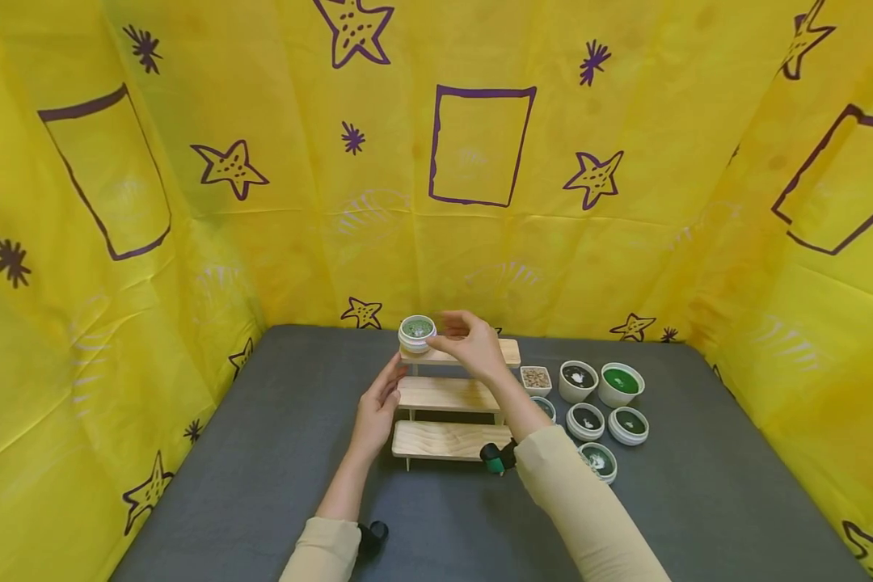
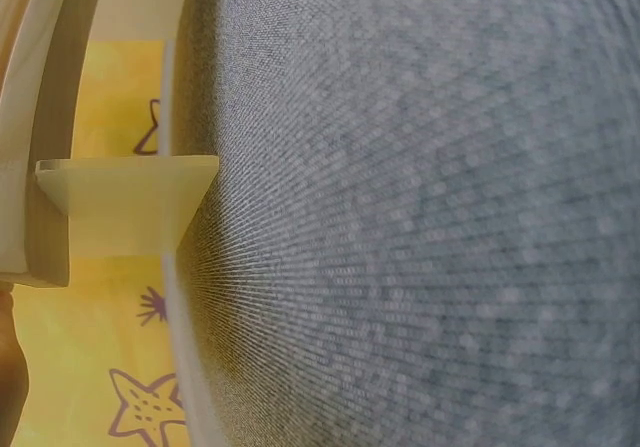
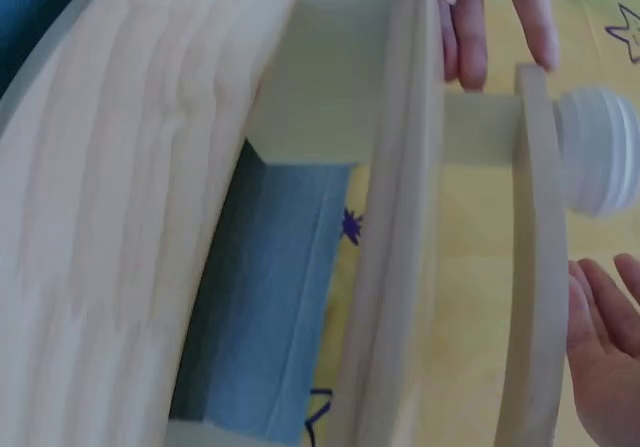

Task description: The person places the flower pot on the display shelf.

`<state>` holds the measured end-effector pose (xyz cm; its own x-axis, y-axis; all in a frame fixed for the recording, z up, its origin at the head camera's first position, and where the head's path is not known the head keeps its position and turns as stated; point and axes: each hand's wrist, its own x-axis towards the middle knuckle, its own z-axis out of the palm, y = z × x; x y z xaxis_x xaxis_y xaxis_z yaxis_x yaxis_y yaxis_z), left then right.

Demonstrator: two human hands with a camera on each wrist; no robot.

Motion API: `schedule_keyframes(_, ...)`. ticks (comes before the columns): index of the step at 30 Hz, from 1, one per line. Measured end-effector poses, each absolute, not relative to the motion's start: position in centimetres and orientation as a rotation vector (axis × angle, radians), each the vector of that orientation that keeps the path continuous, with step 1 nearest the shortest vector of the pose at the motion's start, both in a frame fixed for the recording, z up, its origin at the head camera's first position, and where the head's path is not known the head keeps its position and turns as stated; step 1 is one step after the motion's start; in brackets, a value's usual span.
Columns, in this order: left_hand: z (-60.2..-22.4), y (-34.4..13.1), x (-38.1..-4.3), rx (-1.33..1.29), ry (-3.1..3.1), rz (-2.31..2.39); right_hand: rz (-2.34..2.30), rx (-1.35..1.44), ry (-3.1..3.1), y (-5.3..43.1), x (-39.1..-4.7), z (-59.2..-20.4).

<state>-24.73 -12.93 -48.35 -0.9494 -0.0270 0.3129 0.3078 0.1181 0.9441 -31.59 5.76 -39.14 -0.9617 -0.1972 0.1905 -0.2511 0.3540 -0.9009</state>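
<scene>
A three-tier wooden riser (image 1: 451,436) stands on the grey tabletop. On the left end of its top tier sits a small white ridged pot (image 1: 417,334) with a green, speckled fill. My right hand (image 1: 473,343) is just right of this pot, its fingers spread. In the right wrist view, a gap shows between the right hand (image 3: 610,367) and the pot (image 3: 603,152). At the riser's left side, my left hand (image 1: 378,408) has fairly straight fingers, fingertips right at the ends of the top and middle tiers. The left wrist view mostly shows grey cloth.
Right of the riser stand several white pots, including one with bright green fill (image 1: 621,383) and one with dark fill (image 1: 578,380). A small square dish (image 1: 535,379) of tan bits is beside them. Yellow patterned cloth (image 1: 480,267) encloses the grey tabletop (image 1: 276,453).
</scene>
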Motion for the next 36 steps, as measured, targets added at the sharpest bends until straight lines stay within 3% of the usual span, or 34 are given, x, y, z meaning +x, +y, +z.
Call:
schedule_keyframes(16, -48.6, -13.0, -24.8, -0.289, -2.131, -1.903, 1.691, 0.340, -2.503, 11.7, -30.4, -38.8)
schedule_keyframes(36, -48.7, -12.9, -25.0, -0.283, -2.137, -1.868, 1.562, 0.293, -2.532, 19.6, -26.6, -40.7)
